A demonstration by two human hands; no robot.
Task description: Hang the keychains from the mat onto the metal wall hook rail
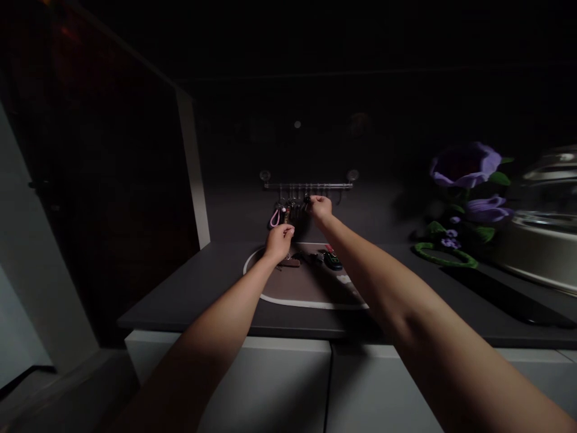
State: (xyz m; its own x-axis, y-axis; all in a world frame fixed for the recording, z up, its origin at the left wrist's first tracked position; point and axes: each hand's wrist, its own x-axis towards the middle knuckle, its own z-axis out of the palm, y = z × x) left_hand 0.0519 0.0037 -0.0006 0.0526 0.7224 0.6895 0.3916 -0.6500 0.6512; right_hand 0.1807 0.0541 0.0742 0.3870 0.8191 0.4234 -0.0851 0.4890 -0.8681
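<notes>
A clear hook rail point(309, 186) is fixed to the dark wall, with a pink strap loop point(274, 218) and several small keys hanging from its left part. My right hand point(321, 208) is raised to the hooks, its fingers pinched by a small dark item point(307, 197) that is too dim to name. Lower and to the left, my left hand point(278, 242) is closed in a pinch just under the hanging keychain point(286, 215); what its fingertips hold is unclear. Beneath both hands, a dark car key fob point(333, 261) and a brown strip point(290, 263) lie on the brown mat point(297, 291).
The white-edged mat lies on a dark countertop point(189, 294) above white cabinet doors point(279, 379). Purple knitted flowers point(466, 165) with a green ring base point(444, 255) stand at the right, beside a large glass-topped container point(541, 240). A wall panel point(192, 168) bounds the left.
</notes>
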